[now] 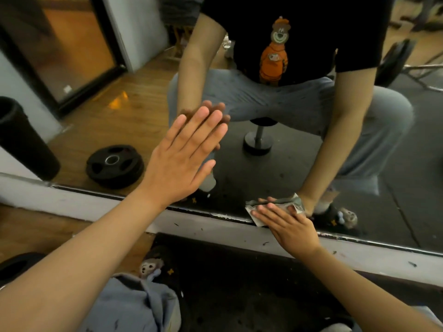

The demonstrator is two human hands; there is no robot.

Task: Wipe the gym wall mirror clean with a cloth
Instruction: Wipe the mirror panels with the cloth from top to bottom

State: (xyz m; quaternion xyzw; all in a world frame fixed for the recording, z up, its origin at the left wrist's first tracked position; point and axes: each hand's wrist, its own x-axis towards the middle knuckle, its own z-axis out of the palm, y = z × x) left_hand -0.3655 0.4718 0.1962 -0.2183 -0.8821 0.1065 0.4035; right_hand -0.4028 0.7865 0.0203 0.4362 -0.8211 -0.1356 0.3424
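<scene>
From the head view, my left grip [177,164] lies flat against the mirror [287,159], fingers straight and close together with the thumb set out to the side. The fingertips meet their own reflection on the glass. It holds nothing.

My right grip [290,226] is lower and to the right, at the mirror's bottom edge. Its fingers are straight and lightly spread, and they press the cloth [255,215] against the glass. The cloth is a crumpled pale grey-white piece, bunched under my fingers. It sits just where the glass meets the white ledge [215,233] below, with one corner hanging over that ledge.

The glass shows me squatting in a black shirt with an orange cartoon bear and grey trousers. It also shows a black weight plate [115,164] lying on a wood floor, to the left of my left grip.

Below the ledge is dark floor matting [239,283]. My grey trouser knee and a dark slipper with a small plush figure [151,267] are at the bottom left.
</scene>
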